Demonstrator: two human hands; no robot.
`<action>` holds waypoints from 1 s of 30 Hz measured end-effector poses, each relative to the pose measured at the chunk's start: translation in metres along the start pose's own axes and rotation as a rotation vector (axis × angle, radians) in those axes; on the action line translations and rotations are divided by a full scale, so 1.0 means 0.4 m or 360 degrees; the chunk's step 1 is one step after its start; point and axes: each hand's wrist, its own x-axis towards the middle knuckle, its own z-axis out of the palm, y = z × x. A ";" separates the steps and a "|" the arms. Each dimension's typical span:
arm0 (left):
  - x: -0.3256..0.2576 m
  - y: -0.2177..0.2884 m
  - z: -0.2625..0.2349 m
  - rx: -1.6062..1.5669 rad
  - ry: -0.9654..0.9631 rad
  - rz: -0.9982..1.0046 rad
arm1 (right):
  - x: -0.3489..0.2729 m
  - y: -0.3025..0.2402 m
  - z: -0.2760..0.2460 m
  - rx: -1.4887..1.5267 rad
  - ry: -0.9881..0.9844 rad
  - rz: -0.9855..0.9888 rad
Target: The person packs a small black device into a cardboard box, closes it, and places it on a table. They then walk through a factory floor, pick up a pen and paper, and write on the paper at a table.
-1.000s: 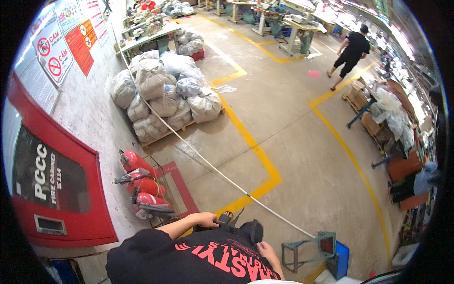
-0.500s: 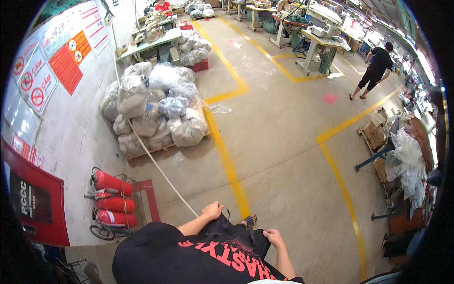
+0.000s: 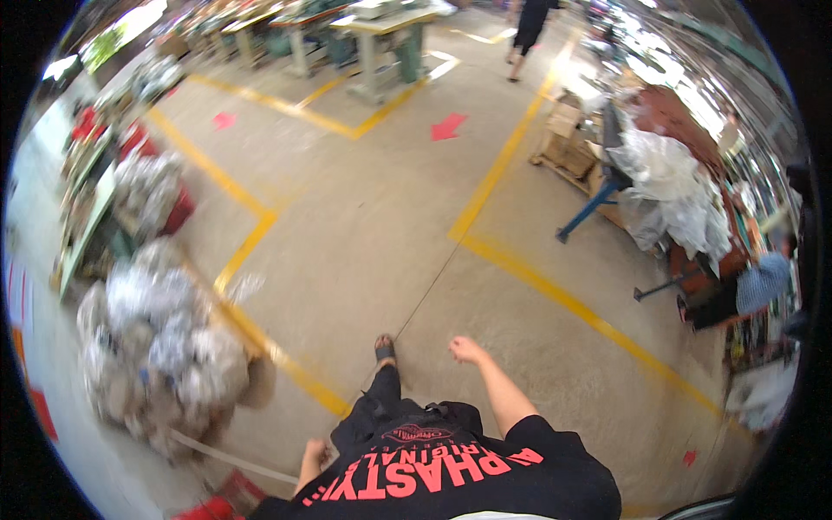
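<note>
Concrete floor (image 3: 364, 217) spreads wide below me, marked with a yellow line (image 3: 260, 342) that runs along the near side of a heap of clear stuffed bags (image 3: 165, 347). That heap is my landmark. My left hand (image 3: 316, 452) hangs low, just right of the heap and nearest to it, the arm bent back at the elbow and close to my black shirt. Its fingers are curled together into a loose fist with nothing in them. My right hand (image 3: 466, 349) swings out well to the right of the heap, forearm stretched forward over bare floor, and its fingers also look loosely curled and empty, though it is a little blurred. Between the two hands, my sandalled foot (image 3: 385, 349) is planted ahead of me. I judge this a walking stride with both hands free, and the next step only calls for staying clear of the bags. Far beyond the heap stand a desk (image 3: 381, 26) and another person (image 3: 529, 26), and well to its right lies a pile of crumpled plastic (image 3: 667, 182).
</note>
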 end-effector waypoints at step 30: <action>0.703 2.636 1.132 0.1121 -0.0196 0.0012 | 1.563 -0.551 -1.998 0.0888 0.0320 0.0326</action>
